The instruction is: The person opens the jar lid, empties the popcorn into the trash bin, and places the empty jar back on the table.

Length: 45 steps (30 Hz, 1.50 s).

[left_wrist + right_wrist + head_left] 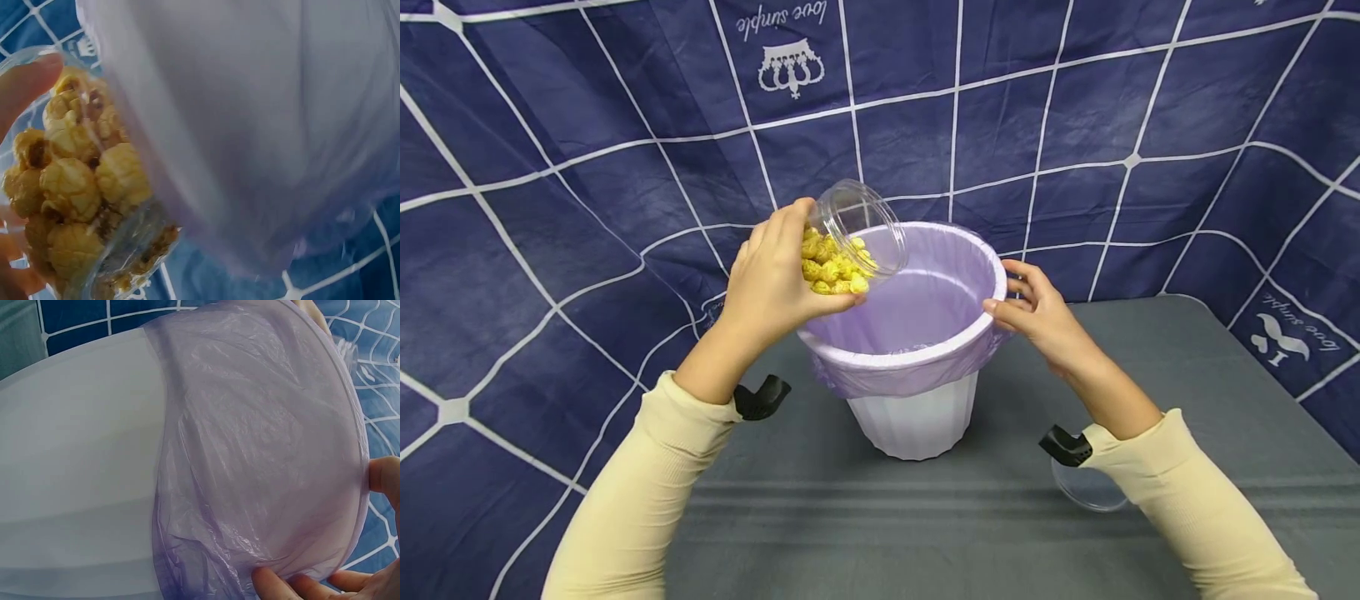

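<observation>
My left hand (771, 279) grips a clear plastic jar (857, 218), tilted on its side with its mouth toward the bin's opening. Yellow popcorn (833, 265) lies along the lower side of the jar; the left wrist view shows the popcorn (75, 181) close up through the clear wall. A white trash bin (913, 421) stands upright, lined with a purple plastic bag (917, 379) folded over its rim. At the bin's right side my right hand (1041, 317) holds the rim, thumb and fingers on the bag-covered edge (361, 456).
On the grey tabletop (865, 533), a clear round lid (1093, 492) lies partly under the right forearm. Dark blue cloth (1045, 108) with white grid lines hangs behind the bin and along both sides.
</observation>
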{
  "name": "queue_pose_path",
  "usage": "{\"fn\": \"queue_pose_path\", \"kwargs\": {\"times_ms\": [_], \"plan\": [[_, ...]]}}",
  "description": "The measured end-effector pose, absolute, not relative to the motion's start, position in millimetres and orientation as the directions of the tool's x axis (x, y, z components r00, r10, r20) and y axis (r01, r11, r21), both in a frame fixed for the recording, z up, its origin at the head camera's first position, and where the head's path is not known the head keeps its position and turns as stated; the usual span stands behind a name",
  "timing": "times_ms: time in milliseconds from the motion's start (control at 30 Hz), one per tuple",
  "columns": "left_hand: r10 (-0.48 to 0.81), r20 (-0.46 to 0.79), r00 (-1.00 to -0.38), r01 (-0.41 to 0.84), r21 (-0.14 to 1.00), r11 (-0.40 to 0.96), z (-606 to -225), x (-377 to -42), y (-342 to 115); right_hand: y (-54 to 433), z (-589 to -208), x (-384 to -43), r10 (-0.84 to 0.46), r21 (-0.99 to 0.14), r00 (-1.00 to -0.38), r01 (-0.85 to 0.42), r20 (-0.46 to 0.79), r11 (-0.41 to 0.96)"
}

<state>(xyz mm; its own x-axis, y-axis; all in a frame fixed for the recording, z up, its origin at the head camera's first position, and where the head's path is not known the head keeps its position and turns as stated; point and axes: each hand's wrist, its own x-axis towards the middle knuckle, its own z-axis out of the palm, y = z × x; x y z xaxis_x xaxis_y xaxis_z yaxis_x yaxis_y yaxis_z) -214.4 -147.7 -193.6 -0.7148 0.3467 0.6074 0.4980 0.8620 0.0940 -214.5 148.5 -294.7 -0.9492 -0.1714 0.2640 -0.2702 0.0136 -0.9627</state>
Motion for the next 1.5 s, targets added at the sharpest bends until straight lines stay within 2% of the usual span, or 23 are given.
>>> {"fn": "queue_pose_path", "kwargs": {"times_ms": [233,467,567,767,900,1067,1167,1300,1500], "plan": [[0.485,0.457,-0.746,0.492,-0.114,0.863,-175.7,-224.8,-150.4,147.6,-295.3,-214.9,-0.164,-0.962,-0.950,-0.272,0.266,0.014],[0.626,0.356,-0.694,0.522,-0.350,0.778,-165.5,-231.6,-150.3,149.1,-297.3,-216.7,-0.166,-0.961,-0.948,-0.277,0.271,0.011],[0.690,0.335,-0.641,0.530,-0.457,0.714,-163.8,-234.3,-148.7,149.5,-297.3,-216.9,-0.163,-0.960,-0.947,-0.280,0.275,0.006],[0.821,0.324,-0.469,0.509,-0.660,0.552,-162.7,-241.0,-147.6,148.5,-296.9,-217.0,-0.164,-0.963,-0.950,-0.270,0.265,0.009],[0.898,0.278,-0.342,0.413,-0.813,0.409,-158.9,-243.5,-145.6,148.4,-296.6,-216.9,-0.162,-0.964,-0.953,-0.264,0.258,0.016],[0.967,0.167,-0.194,0.218,-0.953,0.208,-152.0,-243.5,-141.8,148.9,-296.5,-216.4,-0.161,-0.964,-0.953,-0.265,0.258,0.024],[0.985,0.088,-0.152,0.141,-0.984,0.109,-148.9,-242.2,-138.5,148.9,-295.9,-216.0,-0.161,-0.964,-0.953,-0.264,0.258,0.021],[0.992,0.018,-0.124,0.107,-0.994,0.032,-148.0,-240.3,-133.1,148.5,-294.9,-215.4,-0.162,-0.965,-0.953,-0.261,0.255,0.015],[0.991,0.024,-0.130,0.104,-0.994,0.037,-150.8,-238.5,-131.2,147.9,-294.3,-214.8,-0.166,-0.966,-0.954,-0.258,0.252,0.016]]}}
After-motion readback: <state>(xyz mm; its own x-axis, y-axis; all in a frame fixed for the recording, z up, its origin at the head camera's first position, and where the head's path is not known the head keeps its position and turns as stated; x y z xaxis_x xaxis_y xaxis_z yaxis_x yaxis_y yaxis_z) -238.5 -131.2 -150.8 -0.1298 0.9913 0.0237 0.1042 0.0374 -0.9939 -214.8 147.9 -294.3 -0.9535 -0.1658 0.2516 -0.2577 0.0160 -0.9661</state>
